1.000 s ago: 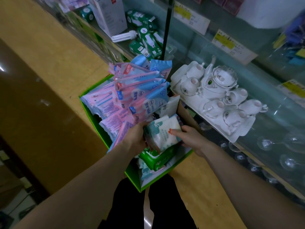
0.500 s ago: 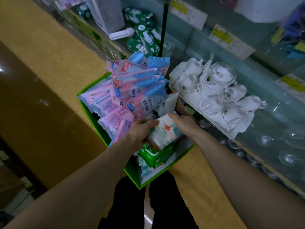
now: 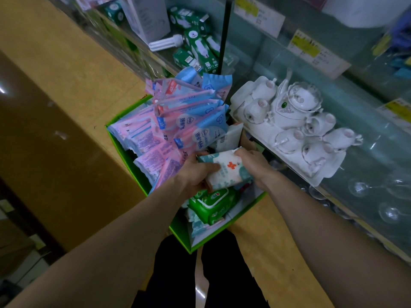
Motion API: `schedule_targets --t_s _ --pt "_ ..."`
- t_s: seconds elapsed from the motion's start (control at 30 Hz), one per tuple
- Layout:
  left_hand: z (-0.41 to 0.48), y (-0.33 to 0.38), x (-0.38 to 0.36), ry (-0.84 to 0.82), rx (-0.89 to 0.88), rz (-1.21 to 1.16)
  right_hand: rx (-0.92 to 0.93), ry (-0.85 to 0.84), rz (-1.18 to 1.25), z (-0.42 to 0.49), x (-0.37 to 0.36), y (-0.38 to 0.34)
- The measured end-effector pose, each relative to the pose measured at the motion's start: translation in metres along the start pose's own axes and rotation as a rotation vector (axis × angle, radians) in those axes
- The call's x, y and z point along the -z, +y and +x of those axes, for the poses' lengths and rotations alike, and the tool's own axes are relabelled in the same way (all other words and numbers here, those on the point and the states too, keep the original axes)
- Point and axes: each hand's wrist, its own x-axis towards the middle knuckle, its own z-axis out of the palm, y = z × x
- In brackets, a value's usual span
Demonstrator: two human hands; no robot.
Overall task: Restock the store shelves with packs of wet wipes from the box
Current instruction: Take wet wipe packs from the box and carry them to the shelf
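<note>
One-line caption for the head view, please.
Left hand and right hand grip a white-and-teal wipes pack over the green box, beside a white tea set.

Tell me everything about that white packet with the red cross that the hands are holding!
The white packet is a soft, puffy plastic pack, white with teal corners and a red cross on its face. It is tilted, face up, over the green box. The left hand grips one end, thumb on the front; the right hand holds the other. A green pack lies just below.
</note>
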Motion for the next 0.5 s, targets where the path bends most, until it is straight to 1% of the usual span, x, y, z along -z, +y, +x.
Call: schedule_targets --t_s 0.1,0.2,0.27,0.37,0.43,0.5 --pt "-0.001 0.002 -0.002 -0.012 0.0 -0.005 0.012 0.009 -0.041 0.0 0.0 -0.002" --pt "0.0 0.003 -0.004 -0.014 0.032 -0.011 0.12 0.14 -0.204 0.006 -0.004 -0.001" --pt "0.001 0.006 -0.003 -0.04 0.101 0.016 0.181 0.194 -0.319 0.006 -0.006 -0.002" --pt "-0.006 0.017 0.0 -0.092 0.249 0.218 0.247 0.206 -0.447 0.003 -0.004 -0.005" --pt "-0.008 0.023 0.005 -0.139 0.299 0.382 0.277 0.196 -0.489 0.002 0.0 -0.005" --pt "-0.011 0.031 0.008 -0.232 0.336 0.568 0.319 0.157 -0.495 0.002 0.003 -0.004"
